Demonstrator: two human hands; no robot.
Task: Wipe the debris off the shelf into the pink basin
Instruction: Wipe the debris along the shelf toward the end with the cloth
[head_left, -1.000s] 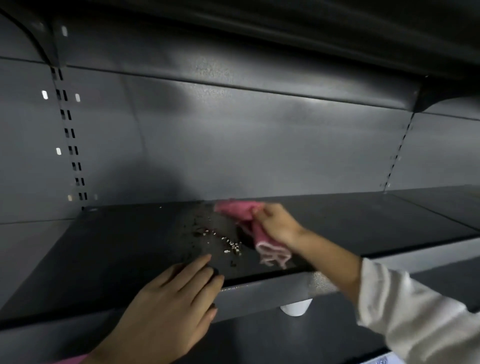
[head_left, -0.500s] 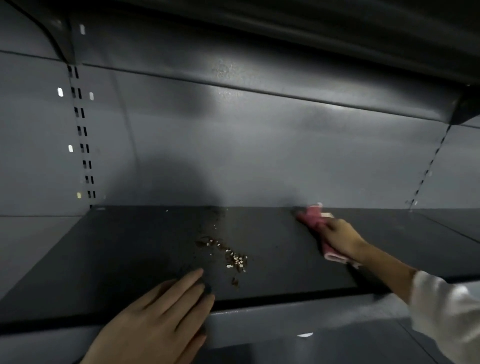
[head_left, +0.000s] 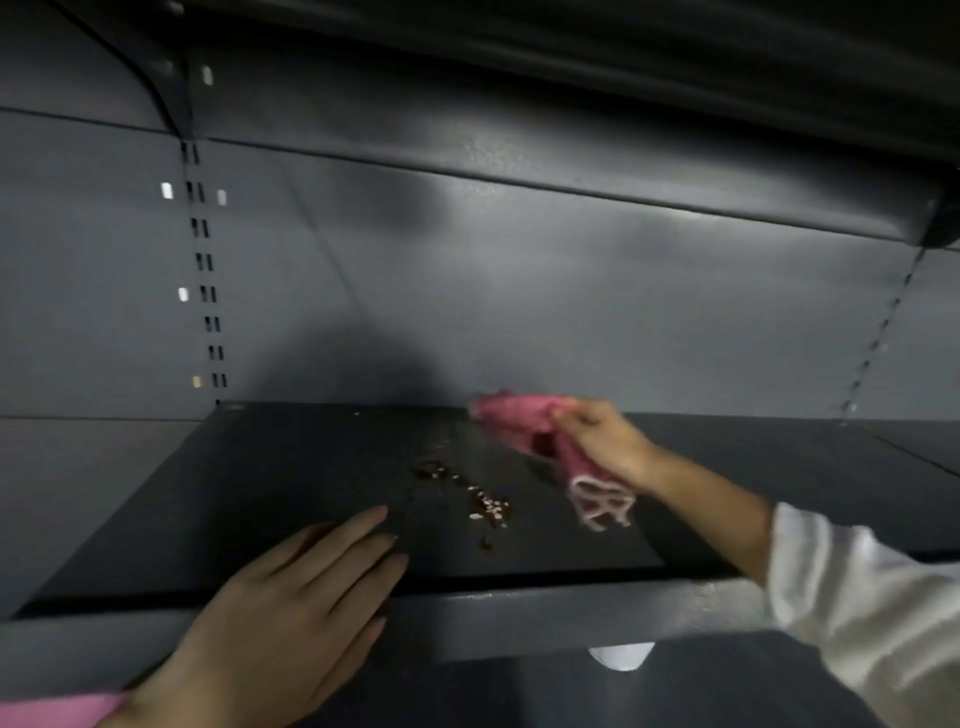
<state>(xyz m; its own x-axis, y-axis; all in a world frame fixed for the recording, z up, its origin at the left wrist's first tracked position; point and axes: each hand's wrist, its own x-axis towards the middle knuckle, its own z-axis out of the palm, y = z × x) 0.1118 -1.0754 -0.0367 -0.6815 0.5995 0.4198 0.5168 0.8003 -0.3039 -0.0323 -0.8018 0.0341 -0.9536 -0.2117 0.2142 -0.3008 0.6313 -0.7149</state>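
Observation:
A trail of small brown and pale debris (head_left: 470, 496) lies on the dark shelf (head_left: 270, 499), near its front middle. My right hand (head_left: 605, 441) grips a pink cloth (head_left: 524, 418) at the back of the shelf, to the right of the debris; the cloth's white-trimmed end hangs below the hand. My left hand (head_left: 291, 613) rests flat on the shelf's front edge, fingers straight, just left of the debris. A pink patch (head_left: 57, 709) shows at the bottom left corner; I cannot tell whether it is the basin.
The grey back panel (head_left: 519, 312) has a slotted upright (head_left: 205, 260) at the left. Another shelf (head_left: 571, 47) hangs overhead. A white object (head_left: 621, 654) shows under the shelf's front lip. More shelf runs on to the right.
My right hand swept the cloth from the debris out to the right, then came back leftward along the shelf's back. My left hand stayed on the front edge.

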